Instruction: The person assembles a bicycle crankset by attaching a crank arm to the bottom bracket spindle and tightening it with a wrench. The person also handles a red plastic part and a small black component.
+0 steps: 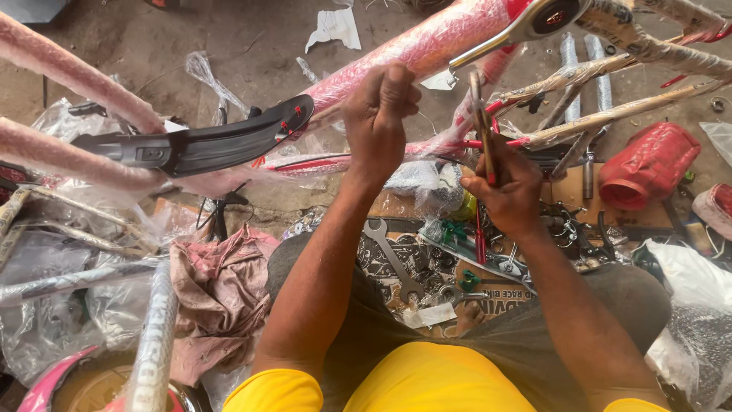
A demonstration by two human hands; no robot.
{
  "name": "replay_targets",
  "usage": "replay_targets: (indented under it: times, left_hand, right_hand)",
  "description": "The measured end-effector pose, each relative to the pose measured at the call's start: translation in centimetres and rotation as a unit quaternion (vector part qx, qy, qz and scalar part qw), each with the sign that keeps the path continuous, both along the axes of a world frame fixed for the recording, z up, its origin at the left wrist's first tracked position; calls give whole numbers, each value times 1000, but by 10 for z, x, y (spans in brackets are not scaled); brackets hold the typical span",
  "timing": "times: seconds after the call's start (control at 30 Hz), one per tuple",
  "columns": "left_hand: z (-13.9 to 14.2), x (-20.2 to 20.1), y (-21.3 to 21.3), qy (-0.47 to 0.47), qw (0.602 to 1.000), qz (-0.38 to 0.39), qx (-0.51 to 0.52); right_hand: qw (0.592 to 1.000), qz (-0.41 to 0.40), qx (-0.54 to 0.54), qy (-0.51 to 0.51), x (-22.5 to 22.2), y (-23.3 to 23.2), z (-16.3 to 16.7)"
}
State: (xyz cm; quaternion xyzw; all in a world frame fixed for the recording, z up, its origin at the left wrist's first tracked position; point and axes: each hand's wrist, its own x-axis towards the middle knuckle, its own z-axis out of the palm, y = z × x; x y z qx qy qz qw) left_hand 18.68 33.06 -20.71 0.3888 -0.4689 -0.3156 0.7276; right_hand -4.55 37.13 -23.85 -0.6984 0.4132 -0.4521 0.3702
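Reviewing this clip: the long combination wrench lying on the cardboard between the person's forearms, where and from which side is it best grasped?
Probably by the bare middle of the shank of the wrench, coming straight down from above. It lies flat and diagonal, open end toward the upper left, ring end toward the lower right among small parts. The left hand and right hand are both busy above it.

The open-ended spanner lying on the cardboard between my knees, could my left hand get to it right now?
Probably yes. The spanner lies uncovered on the cardboard, just beside your left forearm, with nothing on top of it. But your left hand is raised and closed at the wrapped red frame, so it would have to let go first.
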Motion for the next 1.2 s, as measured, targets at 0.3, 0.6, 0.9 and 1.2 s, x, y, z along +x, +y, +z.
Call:
replay_targets:
  times: [0.3, 0.6, 0.9, 1.2]
  left_hand:
    - [7, -7, 7, -60, 997, -19, 51]
    - [10, -16, 4, -53, 996, -35, 65]
    - [6, -20, 2, -61, 996, -37, 62]
    - [-18, -49, 9, 52, 988, -85, 117]
  right_hand:
    - [999, -28, -23, -29, -6, -8, -9]
    - [990, -70, 73, -97, -7, -5, -2]
    - [998, -30, -35, 49, 8, -7, -13]
    - [900, -151, 293, -283, 24, 17, -132]
